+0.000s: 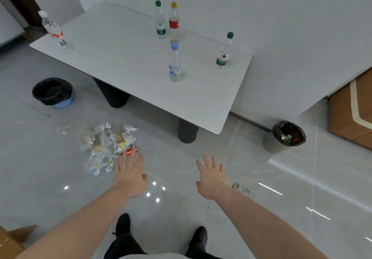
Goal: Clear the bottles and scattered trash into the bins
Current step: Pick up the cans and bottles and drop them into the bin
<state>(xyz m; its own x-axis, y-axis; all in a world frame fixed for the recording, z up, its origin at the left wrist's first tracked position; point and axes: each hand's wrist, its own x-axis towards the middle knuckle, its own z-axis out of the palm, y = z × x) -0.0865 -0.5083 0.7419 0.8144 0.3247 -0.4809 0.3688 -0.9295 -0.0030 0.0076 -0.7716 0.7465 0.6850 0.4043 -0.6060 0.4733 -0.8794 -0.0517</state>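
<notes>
Crumpled trash point(106, 148) lay just beyond your left hand point(129, 176); both hands, right hand point(211, 176) included, were spread, empty; gather it next, I'd judge.

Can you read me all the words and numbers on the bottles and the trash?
None can be read for sure.
White-capped bottle: dark marks under its red-and-white label, too blurred.
Green-labelled bottle: red lettering, too small.
Blue-capped bottle: mountain picture, print too small.
Red-labelled bottle: no legible text.
Far green-capped bottle: label blurred.
Trash pile: printed scraps, blurred.
</notes>
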